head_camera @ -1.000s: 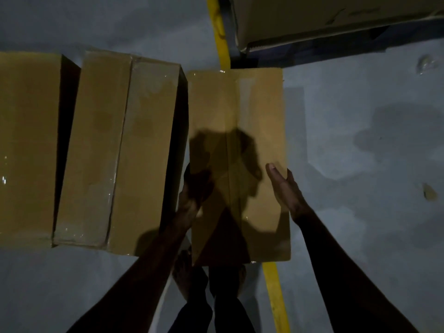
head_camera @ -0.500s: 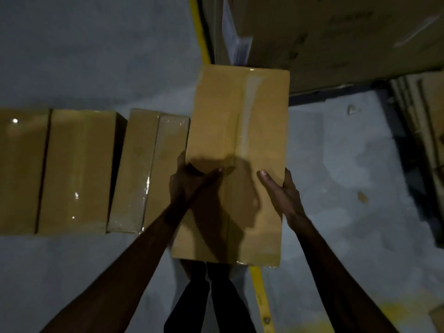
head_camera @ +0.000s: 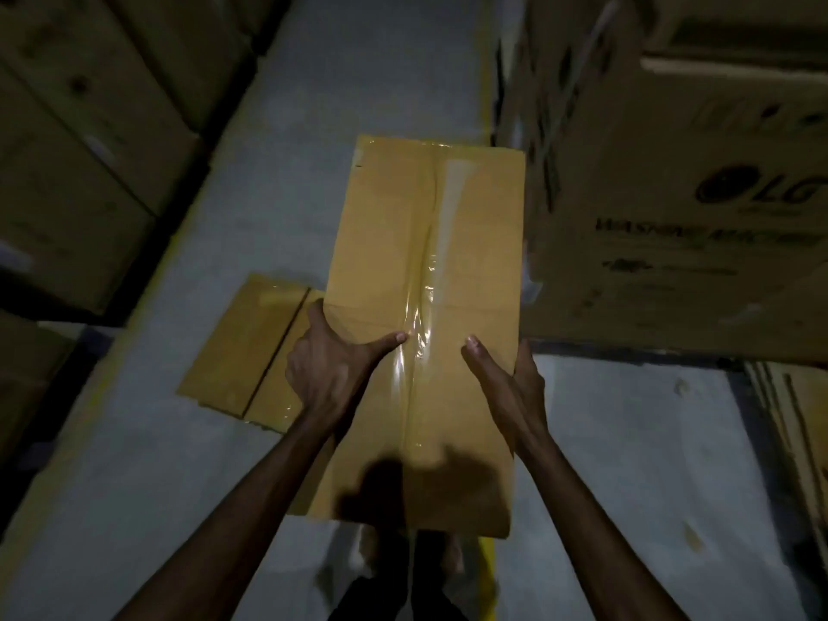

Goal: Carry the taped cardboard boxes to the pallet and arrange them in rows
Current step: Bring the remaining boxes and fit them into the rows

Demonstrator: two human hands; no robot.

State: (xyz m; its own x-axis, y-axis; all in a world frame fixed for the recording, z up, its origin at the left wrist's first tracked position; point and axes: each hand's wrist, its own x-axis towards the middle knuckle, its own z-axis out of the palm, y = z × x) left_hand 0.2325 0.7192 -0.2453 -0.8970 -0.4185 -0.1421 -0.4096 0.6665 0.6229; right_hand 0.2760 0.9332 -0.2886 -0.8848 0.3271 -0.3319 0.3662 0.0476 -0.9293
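One box (head_camera: 430,244) hangs between left hand (head_camera: 327,374), right hand (head_camera: 511,387).

One brand mark is legible: the LG logo (head_camera: 757,190), letters beside a round emblem, printed in dark ink on the side of the large carton (head_camera: 649,127) located above and to the right of the right hand (head_camera: 515,387). Directly below it, a blurred line of capitals (head_camera: 703,237) is printed on the same face. It is read as "WASHING MACHINE", with low certainty. The smaller lines (head_camera: 663,267) beneath cannot be read.
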